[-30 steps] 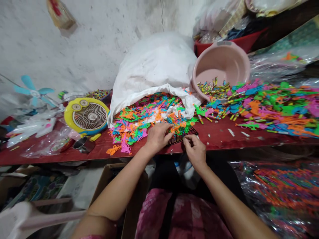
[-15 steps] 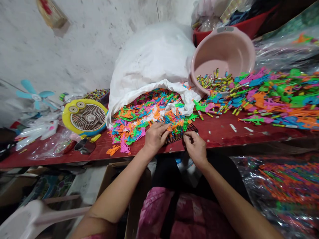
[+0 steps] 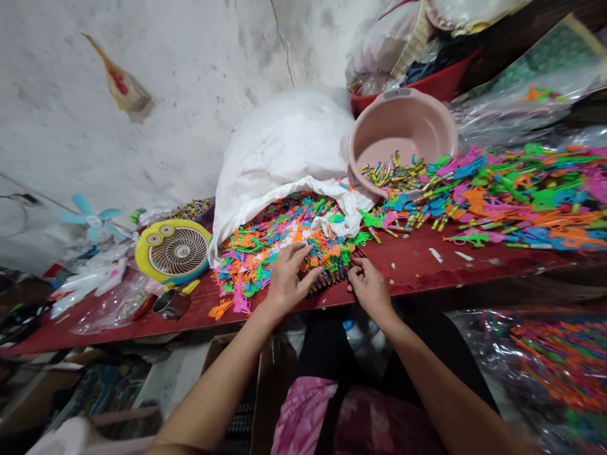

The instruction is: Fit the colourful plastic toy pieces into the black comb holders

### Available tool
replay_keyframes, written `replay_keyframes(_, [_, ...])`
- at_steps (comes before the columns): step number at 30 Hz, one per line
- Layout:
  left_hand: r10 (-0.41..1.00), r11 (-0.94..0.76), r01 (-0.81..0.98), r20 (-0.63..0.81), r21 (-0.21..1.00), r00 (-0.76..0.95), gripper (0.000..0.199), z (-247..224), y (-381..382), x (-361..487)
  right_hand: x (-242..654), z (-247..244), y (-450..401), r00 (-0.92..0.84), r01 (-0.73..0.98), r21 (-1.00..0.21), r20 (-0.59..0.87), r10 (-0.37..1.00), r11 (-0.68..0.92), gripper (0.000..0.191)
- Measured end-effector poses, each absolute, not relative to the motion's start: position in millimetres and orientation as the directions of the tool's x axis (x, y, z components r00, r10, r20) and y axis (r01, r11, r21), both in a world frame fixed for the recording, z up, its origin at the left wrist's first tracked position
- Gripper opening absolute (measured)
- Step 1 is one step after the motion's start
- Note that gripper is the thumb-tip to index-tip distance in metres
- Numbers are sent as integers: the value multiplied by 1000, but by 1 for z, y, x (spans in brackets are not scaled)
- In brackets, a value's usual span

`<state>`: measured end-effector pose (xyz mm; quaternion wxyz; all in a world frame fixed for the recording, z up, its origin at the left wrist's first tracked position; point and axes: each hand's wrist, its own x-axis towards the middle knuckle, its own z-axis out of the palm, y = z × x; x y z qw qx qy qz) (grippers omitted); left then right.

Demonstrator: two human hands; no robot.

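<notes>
A black grid rack (image 3: 359,254) lies near the red table's front edge, below the mouth of a white sack (image 3: 289,139). Small coloured plastic pieces (image 3: 331,258) stand upright in it in close rows. My left hand (image 3: 287,281) is at the rack's left side, thumb and fingers apart around the end of the rows; nothing shows held in it. My right hand (image 3: 368,287) has its fingers curled closed on the rack's right end. Loose orange, green, pink and blue plastic pieces (image 3: 251,256) spill from the sack beside my left hand.
A pink basin (image 3: 403,123) lies tipped, small yellow-banded tubes (image 3: 393,174) at its mouth. More coloured pieces with tubes (image 3: 516,189) are heaped to the right. Leftward stand a yellow fan (image 3: 175,253) and a metal cup (image 3: 171,304). The table edge (image 3: 427,285) runs before my lap.
My left hand's thumb and fingers have spread apart and drawn slightly left from the pieces. My right hand stays at the rack's right end. The head view has shifted and tilted upward.
</notes>
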<state>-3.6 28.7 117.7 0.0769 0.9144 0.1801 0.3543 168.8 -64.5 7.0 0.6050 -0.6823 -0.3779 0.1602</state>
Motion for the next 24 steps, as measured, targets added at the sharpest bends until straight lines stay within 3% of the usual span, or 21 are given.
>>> replay_keyframes(5, [262,-963,192,472,192,842,35,134,37,16,167,10,-64,630,484,-875,341,697,-10,28])
replay_keyframes(8, [275,-958,217,388,187,880,29,135,44,27,166,11,-65,615,525,-851,374,694,-8,26])
replay_keyframes(17, [349,-931,279,343,236,872,9,137,42,30,167,7,-64,606,571,-821,420,676,-1,22])
replay_keyframes(24, [395,-914,330,334,235,856,7,131,39,33,168,4,-61,619,553,-833,423,662,15,26])
